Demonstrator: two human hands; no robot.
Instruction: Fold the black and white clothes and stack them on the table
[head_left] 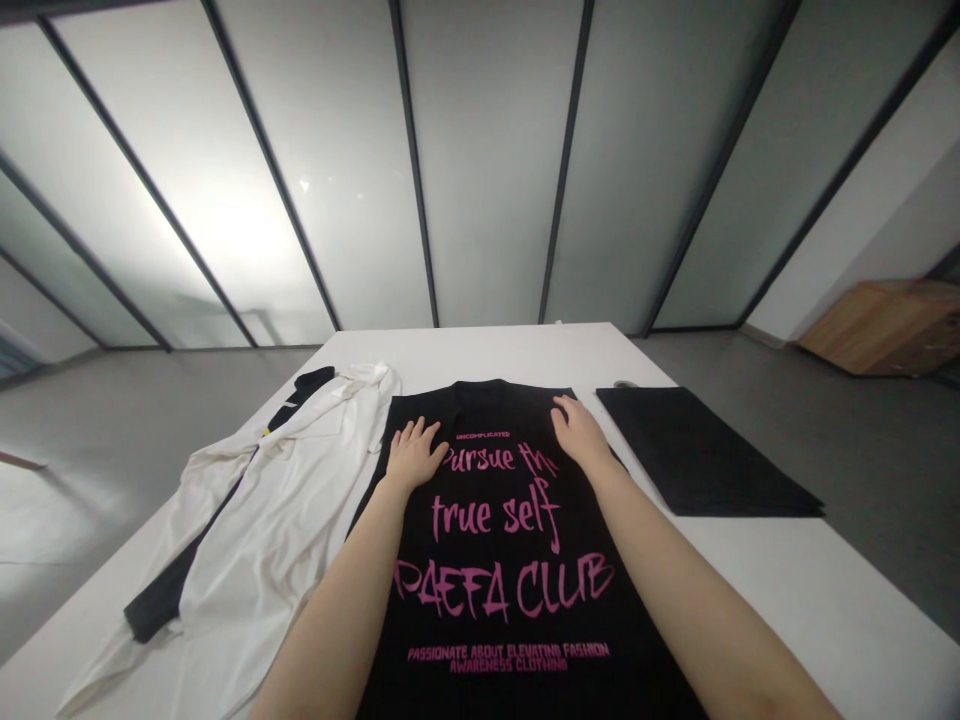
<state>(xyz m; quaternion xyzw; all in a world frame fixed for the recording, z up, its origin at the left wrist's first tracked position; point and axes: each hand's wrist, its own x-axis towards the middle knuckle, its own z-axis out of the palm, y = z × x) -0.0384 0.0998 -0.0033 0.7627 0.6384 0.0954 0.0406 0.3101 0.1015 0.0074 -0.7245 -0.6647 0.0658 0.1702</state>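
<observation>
The black shirt [495,520] lies flat along the middle of the white counter [487,352], its pink lettering facing up. On its upper left part rests the left hand [418,453], fingers spread wide; the right hand [580,428] lies at its upper right edge, fingers extended, gripping nothing. Left of the shirt, a rumpled white garment [277,530] lies with dark cloth [161,598]; to the right, a flat black stack [705,450]. Frosted panels [487,160] stand beyond.
</observation>
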